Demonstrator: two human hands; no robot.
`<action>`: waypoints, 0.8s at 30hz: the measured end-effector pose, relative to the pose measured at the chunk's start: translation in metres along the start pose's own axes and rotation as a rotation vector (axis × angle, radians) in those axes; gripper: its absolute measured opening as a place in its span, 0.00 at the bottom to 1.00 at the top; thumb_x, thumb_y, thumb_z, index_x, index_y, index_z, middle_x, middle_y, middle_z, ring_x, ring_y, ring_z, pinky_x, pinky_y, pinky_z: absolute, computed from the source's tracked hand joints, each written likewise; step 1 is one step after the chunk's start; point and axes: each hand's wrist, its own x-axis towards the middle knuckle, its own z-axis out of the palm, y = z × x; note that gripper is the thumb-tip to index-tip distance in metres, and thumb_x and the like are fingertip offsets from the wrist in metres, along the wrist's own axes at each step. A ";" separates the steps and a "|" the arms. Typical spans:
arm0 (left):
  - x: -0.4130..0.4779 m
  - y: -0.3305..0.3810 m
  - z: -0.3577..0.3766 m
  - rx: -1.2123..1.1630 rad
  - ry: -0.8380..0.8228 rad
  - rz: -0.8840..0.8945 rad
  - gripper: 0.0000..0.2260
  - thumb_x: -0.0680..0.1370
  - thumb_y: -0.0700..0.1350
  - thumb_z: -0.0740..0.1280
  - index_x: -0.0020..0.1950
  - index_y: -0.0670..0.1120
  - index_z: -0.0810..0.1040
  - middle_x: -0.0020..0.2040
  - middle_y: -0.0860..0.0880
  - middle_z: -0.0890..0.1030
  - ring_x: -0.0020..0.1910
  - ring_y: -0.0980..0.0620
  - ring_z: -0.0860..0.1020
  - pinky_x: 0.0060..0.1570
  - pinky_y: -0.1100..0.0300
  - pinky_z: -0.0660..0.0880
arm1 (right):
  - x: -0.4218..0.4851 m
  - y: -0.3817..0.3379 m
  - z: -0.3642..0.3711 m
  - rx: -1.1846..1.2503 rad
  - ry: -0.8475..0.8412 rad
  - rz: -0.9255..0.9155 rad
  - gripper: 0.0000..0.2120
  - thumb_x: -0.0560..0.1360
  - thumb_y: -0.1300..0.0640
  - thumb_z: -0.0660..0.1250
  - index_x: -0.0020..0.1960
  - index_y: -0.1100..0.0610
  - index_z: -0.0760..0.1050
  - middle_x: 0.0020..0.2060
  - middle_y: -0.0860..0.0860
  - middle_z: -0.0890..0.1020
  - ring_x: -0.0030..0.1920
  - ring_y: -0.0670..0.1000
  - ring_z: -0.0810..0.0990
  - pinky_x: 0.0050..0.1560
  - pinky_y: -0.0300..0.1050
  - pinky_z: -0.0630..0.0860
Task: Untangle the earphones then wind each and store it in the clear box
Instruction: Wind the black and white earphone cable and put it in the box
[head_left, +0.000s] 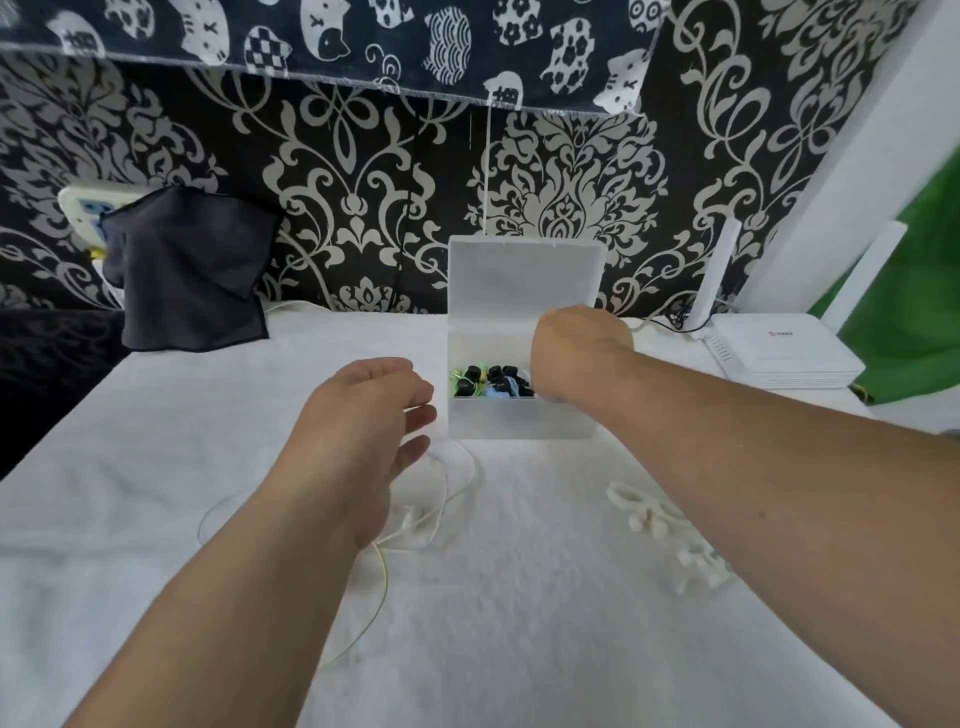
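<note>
White towelling (519, 623) covered the worktop. The clear box (519, 422) stood at 12 o'clock from your hands, with its lid (524, 275) hinged upright at the back. Inside lay a jumble of black, green and blue earphones (493, 385), filling the floor of the box; how many sets, you could not tell.

Your left hand (358, 431) hovered just at 9 o'clock of the box, fingers loosely curled and apart, nothing visibly held. Your right hand (579, 353) was bent down over the box's 3 o'clock side. Its fingers were hidden behind the wrist, so whether they gripped anything cannot be told.

A loose white cable (385, 582) sprawled in loops under and toward 6 o'clock of the left hand. Two white bundles (644, 512) lay at 4 o'clock of the box, near the right forearm.

Judgement: the cords are light, limp and snag-prone. Lift by the buds or plug, not mid-cable, and draw slowly.
</note>
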 end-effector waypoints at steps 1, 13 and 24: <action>0.001 0.001 -0.003 -0.009 0.005 0.004 0.10 0.78 0.36 0.66 0.57 0.45 0.79 0.49 0.45 0.82 0.53 0.45 0.83 0.57 0.48 0.79 | 0.001 -0.003 0.002 -0.024 0.005 -0.012 0.15 0.75 0.63 0.66 0.62 0.59 0.76 0.57 0.55 0.79 0.57 0.56 0.79 0.50 0.46 0.75; 0.007 0.011 -0.017 -0.067 0.040 0.047 0.10 0.77 0.34 0.66 0.57 0.43 0.78 0.48 0.44 0.81 0.46 0.45 0.84 0.50 0.52 0.80 | -0.001 0.000 0.002 -0.143 -0.170 -0.014 0.06 0.77 0.59 0.61 0.52 0.57 0.74 0.52 0.52 0.75 0.51 0.53 0.76 0.49 0.47 0.75; 0.008 0.006 -0.026 0.196 0.009 0.148 0.07 0.78 0.34 0.65 0.51 0.44 0.80 0.48 0.42 0.83 0.41 0.48 0.82 0.48 0.54 0.81 | -0.085 -0.037 0.058 0.536 -0.176 -0.453 0.15 0.76 0.62 0.65 0.60 0.48 0.80 0.51 0.45 0.79 0.54 0.51 0.78 0.51 0.40 0.71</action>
